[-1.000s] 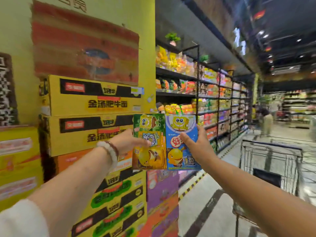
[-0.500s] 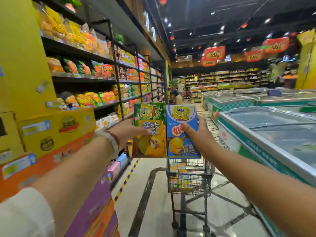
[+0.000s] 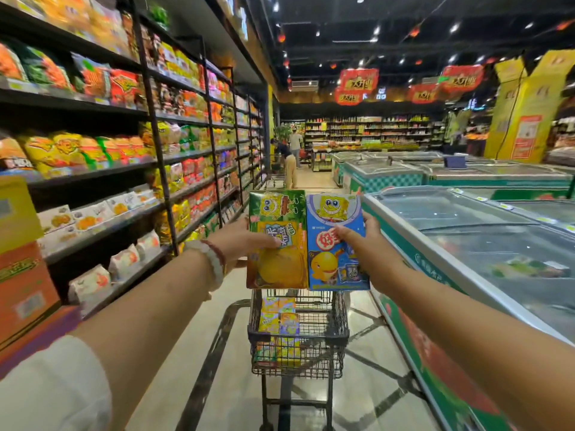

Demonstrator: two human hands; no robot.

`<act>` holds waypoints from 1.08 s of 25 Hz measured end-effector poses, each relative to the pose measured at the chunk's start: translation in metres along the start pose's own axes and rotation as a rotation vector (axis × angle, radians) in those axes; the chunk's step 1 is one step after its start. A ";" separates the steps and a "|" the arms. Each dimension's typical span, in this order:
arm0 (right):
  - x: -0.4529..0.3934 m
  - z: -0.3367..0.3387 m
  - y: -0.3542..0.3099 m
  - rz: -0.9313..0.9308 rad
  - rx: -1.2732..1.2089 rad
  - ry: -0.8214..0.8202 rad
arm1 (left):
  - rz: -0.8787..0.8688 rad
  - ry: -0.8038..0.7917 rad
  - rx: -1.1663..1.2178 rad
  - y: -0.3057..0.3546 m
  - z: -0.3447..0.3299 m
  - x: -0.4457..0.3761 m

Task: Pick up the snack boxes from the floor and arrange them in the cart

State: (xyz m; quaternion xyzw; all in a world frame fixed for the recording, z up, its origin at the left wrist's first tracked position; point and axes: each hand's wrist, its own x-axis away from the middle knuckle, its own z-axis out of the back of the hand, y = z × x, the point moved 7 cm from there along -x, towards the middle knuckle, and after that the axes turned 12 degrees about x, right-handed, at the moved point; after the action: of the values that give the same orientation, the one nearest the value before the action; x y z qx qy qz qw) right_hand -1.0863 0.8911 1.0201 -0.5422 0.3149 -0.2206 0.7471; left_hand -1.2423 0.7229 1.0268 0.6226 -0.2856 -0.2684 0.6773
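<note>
Two boxes held up over the cart (image 3: 337, 329).
Left hand (image 3: 249, 241) grips the green box (image 3: 281, 241), right hand (image 3: 362, 247) grips the blue box (image 3: 334, 265); boxes upright, edges touching, above the cart's near rim. More boxes (image 3: 280, 325) stacked inside, at its left wall.

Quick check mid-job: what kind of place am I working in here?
A supermarket aisle, almost certainly. Shelves stocked with snack bags run down the left, chest freezers line the right, and a wire cart holding boxes stands ahead on the floor.
</note>
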 end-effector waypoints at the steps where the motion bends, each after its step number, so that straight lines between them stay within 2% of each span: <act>1: -0.016 -0.006 0.008 -0.005 -0.001 0.001 | 0.004 -0.002 -0.006 -0.005 0.005 -0.017; 4: -0.066 -0.033 0.030 -0.020 0.014 -0.010 | 0.028 0.030 0.003 -0.020 0.028 -0.075; 11: -0.197 -0.103 0.109 -0.112 0.043 0.019 | 0.108 -0.015 -0.025 -0.060 0.078 -0.222; 18: -0.299 -0.129 0.218 -0.281 0.060 -0.011 | 0.266 -0.078 -0.046 -0.149 0.080 -0.359; 21: -0.346 -0.139 0.267 -0.343 0.045 -0.052 | 0.333 -0.039 -0.005 -0.188 0.076 -0.412; 27: -0.423 -0.159 0.359 -0.472 0.047 -0.089 | 0.420 0.158 0.064 -0.255 0.079 -0.511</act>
State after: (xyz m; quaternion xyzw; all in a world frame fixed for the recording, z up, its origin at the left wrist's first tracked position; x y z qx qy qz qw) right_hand -1.5016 1.1811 0.7437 -0.5925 0.1411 -0.3721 0.7004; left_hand -1.6553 1.0153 0.7503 0.5898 -0.3631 -0.0627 0.7185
